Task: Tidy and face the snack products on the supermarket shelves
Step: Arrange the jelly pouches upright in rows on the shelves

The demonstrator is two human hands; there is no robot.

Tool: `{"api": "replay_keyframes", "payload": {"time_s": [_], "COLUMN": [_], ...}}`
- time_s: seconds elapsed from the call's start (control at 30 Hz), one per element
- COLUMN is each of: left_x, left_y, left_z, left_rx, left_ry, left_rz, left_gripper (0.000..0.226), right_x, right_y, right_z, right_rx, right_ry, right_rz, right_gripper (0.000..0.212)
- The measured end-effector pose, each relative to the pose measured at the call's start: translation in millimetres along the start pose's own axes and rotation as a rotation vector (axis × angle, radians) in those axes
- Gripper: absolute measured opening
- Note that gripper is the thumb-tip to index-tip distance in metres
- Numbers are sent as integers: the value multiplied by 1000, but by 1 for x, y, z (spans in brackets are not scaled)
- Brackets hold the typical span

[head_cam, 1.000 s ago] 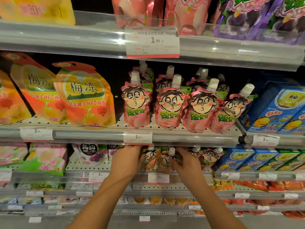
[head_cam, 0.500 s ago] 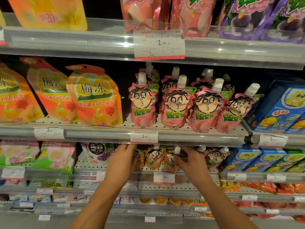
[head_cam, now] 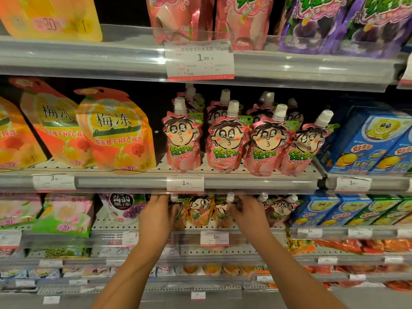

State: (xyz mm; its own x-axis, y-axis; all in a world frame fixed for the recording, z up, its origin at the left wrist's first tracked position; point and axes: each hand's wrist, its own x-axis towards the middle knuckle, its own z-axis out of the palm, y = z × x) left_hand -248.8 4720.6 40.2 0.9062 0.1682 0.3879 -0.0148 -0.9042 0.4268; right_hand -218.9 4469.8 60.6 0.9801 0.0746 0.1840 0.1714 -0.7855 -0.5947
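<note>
A row of small orange spouted jelly pouches [head_cam: 200,210] with cartoon faces stands on the lower shelf [head_cam: 245,228], under the price rail. My left hand [head_cam: 156,217] is cupped against the left end of that row, touching the outermost pouch. My right hand [head_cam: 247,210] presses on the pouch at the right of the group, fingers curled around it. A pink pouch [head_cam: 278,210] of the same kind stands just right of my right hand. On the shelf above, pink cartoon-face pouches [head_cam: 225,146] stand in a row facing out; the rightmost one leans.
Orange bags [head_cam: 116,132] fill the middle shelf's left part, blue cartons [head_cam: 374,141] its right. Beside my left hand stand a white-and-purple cup [head_cam: 122,208] and green-pink bags [head_cam: 64,215]. Blue and green cartons [head_cam: 347,210] stand at the right. More shelves run below.
Both hands have stayed on the orange pouches while the view moved closer and a little left. The left hand has slid up against the row's left end.
</note>
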Motion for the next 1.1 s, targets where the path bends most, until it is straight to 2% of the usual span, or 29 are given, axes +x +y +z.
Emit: {"api": "replay_keyframes", "payload": {"time_s": [0.23,0.4,0.5,0.7,0.8,0.87,1.0,1.1], "left_x": [-5,-13,-20,-38,-40,-38,-32,-31], "left_y": [-2,-1,2,13,28,42,74,95], "left_z": [-3,-4,-8,-17,-23,-25,-19,-5], "left_rx": [-45,-91,-142,-155,-142,-114,-46,68], "left_ry": [6,25,69,214,356,387,292,152], "left_rz": [4,-7,12,32,202,352,530,555], "left_gripper": [43,51,53,48,27,29,44,67], "right_x": [-9,-21,-35,-56,-56,-55,-54,-58], "right_y": [0,9,13,19,19,18,20,28], "right_z": [1,1,-3,-14,-18,-22,-29,-29], "right_rx": [47,92,128,9,-43,-78,-152,-188], "right_ry": [8,133,220,383,502,532,515,472], "right_rz": [-10,-92,-209,-351,-438,-462,-482,-510], "right_gripper": [35,42,45,35,35,37,37,41]}}
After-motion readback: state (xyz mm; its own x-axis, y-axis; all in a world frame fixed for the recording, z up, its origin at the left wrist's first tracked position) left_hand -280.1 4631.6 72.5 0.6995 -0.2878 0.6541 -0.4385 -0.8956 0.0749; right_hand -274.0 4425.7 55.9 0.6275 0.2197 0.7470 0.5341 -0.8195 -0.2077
